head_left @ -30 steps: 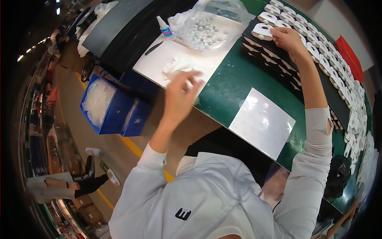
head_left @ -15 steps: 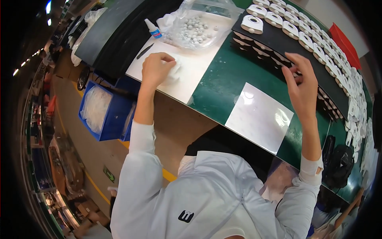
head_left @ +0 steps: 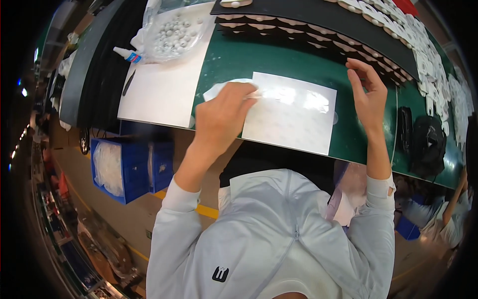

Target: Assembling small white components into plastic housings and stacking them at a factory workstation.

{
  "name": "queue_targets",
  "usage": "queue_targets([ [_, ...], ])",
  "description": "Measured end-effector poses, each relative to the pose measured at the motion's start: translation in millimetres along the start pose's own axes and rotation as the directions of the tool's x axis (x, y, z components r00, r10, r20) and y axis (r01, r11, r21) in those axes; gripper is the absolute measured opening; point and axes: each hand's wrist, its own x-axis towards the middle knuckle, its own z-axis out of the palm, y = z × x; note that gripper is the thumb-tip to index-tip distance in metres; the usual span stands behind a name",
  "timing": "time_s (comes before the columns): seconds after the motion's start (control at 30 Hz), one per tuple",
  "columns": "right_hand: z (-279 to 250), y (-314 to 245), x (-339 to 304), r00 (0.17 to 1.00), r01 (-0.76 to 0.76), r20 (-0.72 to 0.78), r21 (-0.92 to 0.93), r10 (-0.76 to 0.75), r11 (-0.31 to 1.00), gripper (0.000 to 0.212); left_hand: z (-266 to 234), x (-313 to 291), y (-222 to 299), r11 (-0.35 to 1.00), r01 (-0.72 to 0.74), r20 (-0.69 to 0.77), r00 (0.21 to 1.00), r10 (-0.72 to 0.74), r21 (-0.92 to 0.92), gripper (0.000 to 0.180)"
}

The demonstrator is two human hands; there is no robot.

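Note:
My left hand [head_left: 221,114] is closed in a pinch on a thin white piece [head_left: 219,88], just over the left edge of a glossy white sheet [head_left: 289,122] on the green table. Motion blur and my fingers hide most of the piece, so its kind is unclear. To the right of the sheet my right hand [head_left: 369,97] is raised over the table, thumb and fingers apart with nothing between them. Left of my left hand lies a white board [head_left: 159,94] bearing a clear bag of small white balls [head_left: 174,39], a small glue bottle [head_left: 127,55] and dark tweezers [head_left: 129,83].
Stacked black trays [head_left: 298,15] with rows of white parts stand at the back. More white parts [head_left: 423,60] are heaped at the far right, near a black bag [head_left: 429,144]. Blue bins [head_left: 130,167] with clear plastic stand below the table's left edge.
My left hand has moved right, from the white board to the glossy sheet, carrying the white piece. My right hand stays empty. The view has turned and shifted.

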Motion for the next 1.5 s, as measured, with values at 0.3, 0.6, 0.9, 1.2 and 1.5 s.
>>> queue_targets([
  [0.3,-3,7,0,0.998,-0.062,-0.006,0.11,0.064,0.992,0.021,42,8,-14,0.973,-0.142,0.264,0.946,0.188,-0.183,0.027],
  [0.6,-5,12,0,0.997,-0.073,-0.008,0.131,0.074,0.989,0.02,32,18,-13,0.974,-0.225,0.403,0.888,0.22,-0.036,0.025],
  [0.9,-3,15,0,0.997,-0.042,-0.063,0.179,0.054,0.983,0.017,43,12,-8,0.908,-0.392,0.499,0.822,0.275,0.145,0.019],
  [1.2,-10,14,1,0.998,-0.022,-0.052,0.185,0.032,0.983,0.019,37,9,-4,0.922,-0.384,0.441,0.836,0.327,0.044,0.014],
  [1.5,-10,14,0,0.998,-0.018,-0.058,0.203,0.03,0.979,0.019,13,32,0,-0.023,0.53,0.481,0.749,-0.455,-0.848,0.041],
])
